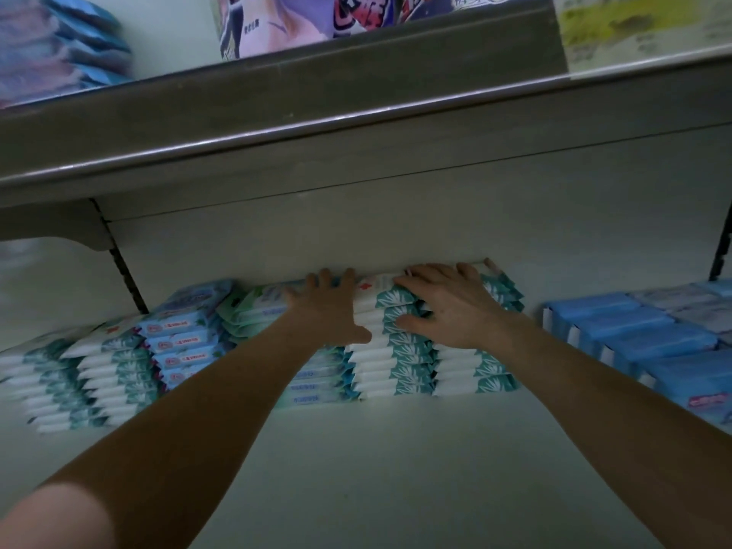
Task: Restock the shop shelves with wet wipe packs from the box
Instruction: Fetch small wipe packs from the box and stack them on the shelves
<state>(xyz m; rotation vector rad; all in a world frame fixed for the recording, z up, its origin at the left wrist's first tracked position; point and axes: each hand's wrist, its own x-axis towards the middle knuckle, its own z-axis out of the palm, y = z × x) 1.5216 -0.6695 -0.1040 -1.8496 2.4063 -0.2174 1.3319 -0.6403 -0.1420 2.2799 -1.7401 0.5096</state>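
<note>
Risk: the teal stack [392, 362] stands tall and its packs look soft and slick. An uneven push from above could slide the upper packs forward onto the bare shelf [396, 469], or lean the column into the blue-label stack [182, 342] beside it.

Both arms reach in under the upper shelf [356, 124]. Left hand [328, 307] lies flat on the stack's top, fingers straight and spread, thumb pointing rightward. Right hand [447, 307] lies flat on the top pack [372, 285], fingers splayed. Neither grip closes round anything. Box not in view.

The single head camera faces the shelf [396, 449] from close in front, looking forward and slightly down.
</note>
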